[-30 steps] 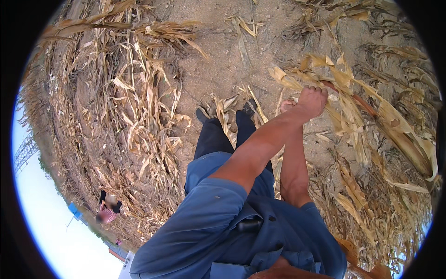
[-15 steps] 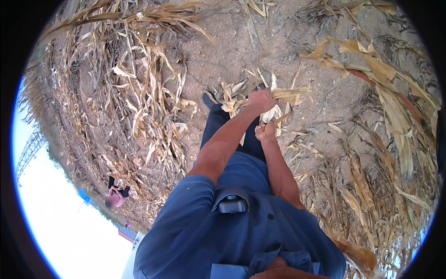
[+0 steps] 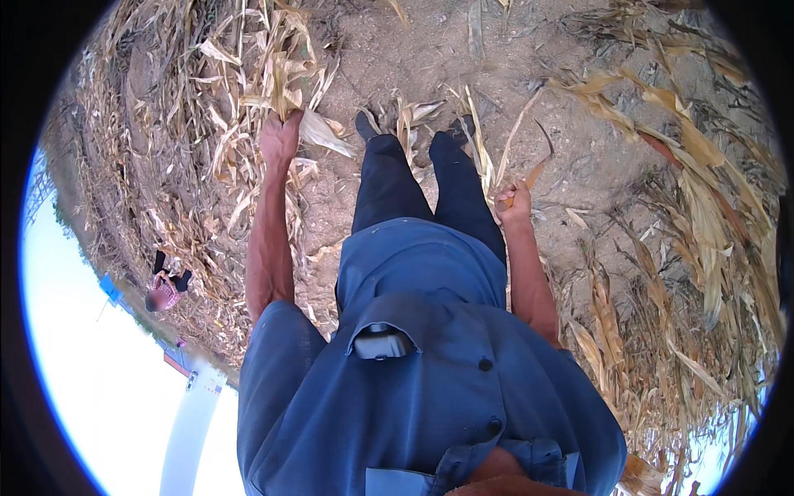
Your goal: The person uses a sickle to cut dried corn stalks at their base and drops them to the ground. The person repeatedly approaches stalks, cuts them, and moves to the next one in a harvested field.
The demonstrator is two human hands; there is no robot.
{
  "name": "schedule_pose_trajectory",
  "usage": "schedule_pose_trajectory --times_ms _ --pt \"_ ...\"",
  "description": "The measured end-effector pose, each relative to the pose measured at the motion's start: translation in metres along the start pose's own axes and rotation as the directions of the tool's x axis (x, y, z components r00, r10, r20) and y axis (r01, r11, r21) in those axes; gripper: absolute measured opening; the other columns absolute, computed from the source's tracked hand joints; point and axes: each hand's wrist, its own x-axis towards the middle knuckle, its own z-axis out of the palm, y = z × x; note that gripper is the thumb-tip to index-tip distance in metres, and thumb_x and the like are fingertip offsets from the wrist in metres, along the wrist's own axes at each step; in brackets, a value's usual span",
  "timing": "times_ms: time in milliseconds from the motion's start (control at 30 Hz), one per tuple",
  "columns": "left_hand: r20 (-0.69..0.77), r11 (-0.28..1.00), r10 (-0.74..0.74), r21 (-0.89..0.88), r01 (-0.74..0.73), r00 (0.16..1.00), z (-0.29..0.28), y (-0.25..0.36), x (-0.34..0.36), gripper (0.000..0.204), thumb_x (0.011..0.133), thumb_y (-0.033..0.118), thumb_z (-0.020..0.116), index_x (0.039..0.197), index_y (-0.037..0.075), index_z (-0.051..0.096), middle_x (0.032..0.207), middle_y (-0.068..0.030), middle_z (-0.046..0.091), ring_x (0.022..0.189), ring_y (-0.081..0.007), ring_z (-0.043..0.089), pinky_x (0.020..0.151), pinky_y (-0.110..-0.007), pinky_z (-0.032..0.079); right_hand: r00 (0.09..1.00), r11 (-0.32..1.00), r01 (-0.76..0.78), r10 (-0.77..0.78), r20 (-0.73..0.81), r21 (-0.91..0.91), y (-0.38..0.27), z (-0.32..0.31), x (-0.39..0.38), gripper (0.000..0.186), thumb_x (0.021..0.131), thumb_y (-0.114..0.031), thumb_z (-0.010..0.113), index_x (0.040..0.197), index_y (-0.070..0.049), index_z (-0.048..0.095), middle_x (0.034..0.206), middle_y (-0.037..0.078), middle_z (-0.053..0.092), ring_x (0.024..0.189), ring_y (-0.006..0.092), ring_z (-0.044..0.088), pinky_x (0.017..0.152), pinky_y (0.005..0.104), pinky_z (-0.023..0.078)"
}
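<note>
My left hand (image 3: 281, 139) is stretched out to the left, its fingers closed around a dry corn stalk (image 3: 279, 93) at the edge of a heap of pale dry stalks (image 3: 240, 157). Broad leaves spread out beyond the fist, partly merging with the heap. On the right, my right hand (image 3: 514, 202) grips the wooden handle of a sickle (image 3: 536, 173). Its thin, dark curved blade points away from me, above bare soil. Between my feet, dry leaves and a stub of corn (image 3: 405, 124) stick up from the ground.
Standing dry corn (image 3: 628, 331) lines the right side, with long leaves (image 3: 703, 174) leaning inward. Brown soil (image 3: 413, 50) with scattered leaves lies ahead. Far off at the left, another person (image 3: 167, 288) in a checked top is among the stalks.
My left hand has swung from in front of my legs over to the heap at the left, carrying the corn stalk. The right hand with the sickle has shifted slightly right and away.
</note>
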Motion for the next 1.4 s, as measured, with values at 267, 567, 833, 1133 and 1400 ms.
schedule_pose_trajectory --times_ms 267,567,833,1133,1400 --pt "0.343 0.869 -0.309 0.481 0.117 0.887 0.021 -0.163 -0.121 0.062 0.083 0.056 0.06 0.11 0.0 0.064 0.102 -0.0266 0.07 0.098 -0.0415 0.067 0.082 -0.051 0.051 0.97 0.922 0.225 -0.244 -0.021 -0.316 -0.03 -0.006 -0.04 0.026 0.098 -0.029 0.056 0.078 -0.016 0.047 0.062 -0.003 0.045 0.045 0.0077 0.039 0.04 0.0258 0.036" --pt "0.543 0.94 -0.319 0.288 0.185 0.776 0.103 -0.19 -0.241 0.067 0.083 0.062 0.062 0.122 0.007 0.061 0.123 -0.0257 0.063 0.119 -0.0411 0.059 0.098 -0.049 0.047 0.957 0.752 0.234 -0.289 0.011 -0.617 -0.03 -0.025 -0.096 0.025 0.098 -0.029 0.056 0.08 -0.013 0.049 0.063 -0.002 0.047 0.045 0.0086 0.041 0.038 0.0255 0.036" --pt "0.338 0.994 0.092 -0.09 -0.066 0.937 0.12 -0.159 -0.176 0.043 0.083 0.042 0.064 0.091 0.0 0.069 0.092 -0.0252 0.068 0.091 -0.0393 0.068 0.078 -0.047 0.052 0.906 0.237 0.327 -0.354 0.232 -0.915 -0.037 -0.042 -0.129 0.023 0.088 -0.024 0.065 0.081 -0.005 0.056 0.061 0.004 0.055 0.044 0.0134 0.05 0.038 0.0316 0.039" --pt "0.048 0.911 0.239 -0.356 -0.207 0.97 0.022 -0.074 -0.055 0.051 0.083 0.036 0.071 0.116 -0.002 0.065 0.105 -0.0219 0.07 0.1 -0.0334 0.068 0.09 -0.038 0.052 0.813 0.02 0.524 -0.312 0.492 -0.852 -0.015 0.014 -0.15 0.035 0.087 -0.034 0.072 0.082 -0.002 0.06 0.063 0.004 0.057 0.048 0.0134 0.052 0.045 0.0305 0.042" --pt "-0.325 0.659 0.328 -0.594 -0.461 0.887 -0.192 0.089 0.079 0.055 0.088 0.033 0.068 0.127 -0.004 0.058 0.113 -0.0208 0.068 0.103 -0.0264 0.066 0.089 -0.037 0.053 0.673 -0.107 0.656 -0.364 0.644 -0.747 0.001 0.077 -0.155 0.035 0.089 -0.037 0.07 0.08 -0.004 0.06 0.063 0.003 0.057 0.05 0.0126 0.052 0.047 0.0298 0.042"
